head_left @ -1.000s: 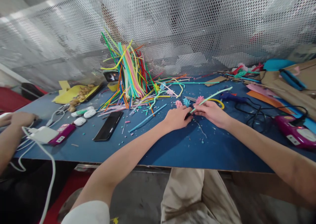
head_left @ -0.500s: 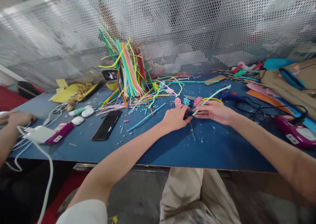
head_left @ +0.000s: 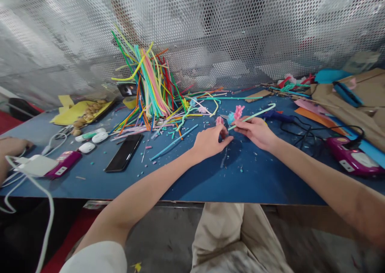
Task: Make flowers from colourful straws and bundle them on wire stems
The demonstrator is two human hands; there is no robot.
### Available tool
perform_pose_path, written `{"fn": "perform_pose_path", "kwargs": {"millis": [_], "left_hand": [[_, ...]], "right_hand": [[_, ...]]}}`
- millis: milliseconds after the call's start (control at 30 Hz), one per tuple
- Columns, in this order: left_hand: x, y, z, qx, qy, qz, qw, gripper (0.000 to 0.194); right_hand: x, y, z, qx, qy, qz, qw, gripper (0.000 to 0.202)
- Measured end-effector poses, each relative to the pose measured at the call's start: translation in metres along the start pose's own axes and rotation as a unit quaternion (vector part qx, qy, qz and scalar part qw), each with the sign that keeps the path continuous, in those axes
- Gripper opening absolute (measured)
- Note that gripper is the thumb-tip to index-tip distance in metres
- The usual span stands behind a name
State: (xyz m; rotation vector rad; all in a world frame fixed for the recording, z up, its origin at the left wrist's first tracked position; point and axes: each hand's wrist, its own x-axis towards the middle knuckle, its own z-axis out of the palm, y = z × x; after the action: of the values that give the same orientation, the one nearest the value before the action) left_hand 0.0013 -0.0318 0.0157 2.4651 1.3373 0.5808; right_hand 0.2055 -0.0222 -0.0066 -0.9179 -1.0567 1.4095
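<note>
Black phone [head_left: 124, 153] lying flat on the blue table [head_left: 195, 184], then a blue pipe cleaner [head_left: 173, 142] slanting beside the left hand [head_left: 209, 142], thumb and index finger apart, curved near the fluffy blue flower [head_left: 231, 118]. And here's the right hand [head_left: 255, 131], fingers clamped on the pale green pipe cleaner [head_left: 258, 113], its hooked end up towards the glue gun [head_left: 275, 115]!

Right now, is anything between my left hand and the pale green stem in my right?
Nothing visible stands between your left hand and the pale green stem's lower end; the blue flower is just beyond.
</note>
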Motion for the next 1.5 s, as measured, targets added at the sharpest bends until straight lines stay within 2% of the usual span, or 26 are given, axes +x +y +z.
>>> {"fn": "perform_pose_path", "kwargs": {"millis": [67, 133, 200, 267, 367, 433, 500, 667, 867, 1067, 1300, 1500], "left_hand": [[0.002, -0.001, -0.001, -0.098, -0.012, -0.002, 0.995, 0.037], [0.004, -0.002, -0.001, -0.233, -0.061, -0.032, 0.970, 0.044], [0.006, -0.002, 0.002, -0.378, -0.128, -0.086, 0.913, 0.049], [0.007, 0.000, 0.006, -0.503, -0.172, -0.136, 0.836, 0.048], [0.006, 0.004, 0.010, -0.632, -0.162, -0.171, 0.739, 0.031], [0.005, 0.007, 0.012, -0.676, -0.136, -0.181, 0.701, 0.021], [0.003, 0.009, 0.013, -0.696, -0.110, -0.190, 0.683, 0.016], [0.005, 0.008, 0.013, -0.709, -0.040, -0.189, 0.678, 0.016], [0.009, 0.001, 0.012, -0.690, 0.040, -0.177, 0.700, 0.028], [0.007, 0.003, 0.013, -0.670, 0.049, -0.128, 0.730, 0.036], [0.003, 0.010, 0.015, -0.646, 0.060, -0.133, 0.749, 0.043], [0.001, 0.012, 0.017, -0.643, 0.023, -0.116, 0.757, 0.043]], "right_hand": [[-0.001, -0.007, -0.003, 0.004, -0.005, -0.020, 1.000, 0.020], [-0.002, -0.014, -0.005, 0.007, -0.015, -0.049, 0.999, 0.019], [-0.004, -0.020, -0.005, 0.005, -0.023, -0.075, 0.997, 0.020], [-0.007, -0.024, -0.003, -0.001, -0.026, -0.094, 0.995, 0.022], [-0.013, -0.028, 0.000, -0.018, -0.037, -0.106, 0.993, 0.025], [-0.016, -0.029, 0.001, -0.030, -0.048, -0.109, 0.992, 0.025], [-0.018, -0.031, 0.002, -0.038, -0.057, -0.116, 0.991, 0.024], [-0.018, -0.033, 0.004, -0.036, -0.053, -0.136, 0.989, 0.022], [-0.013, -0.024, 0.002, -0.059, 0.014, -0.128, 0.990, 0.028], [-0.012, -0.015, 0.007, -0.052, 0.035, -0.125, 0.990, 0.026], [-0.021, -0.018, 0.021, -0.059, 0.107, -0.161, 0.979, 0.024], [-0.019, -0.016, 0.020, -0.019, 0.081, -0.111, 0.990, 0.025]]}}
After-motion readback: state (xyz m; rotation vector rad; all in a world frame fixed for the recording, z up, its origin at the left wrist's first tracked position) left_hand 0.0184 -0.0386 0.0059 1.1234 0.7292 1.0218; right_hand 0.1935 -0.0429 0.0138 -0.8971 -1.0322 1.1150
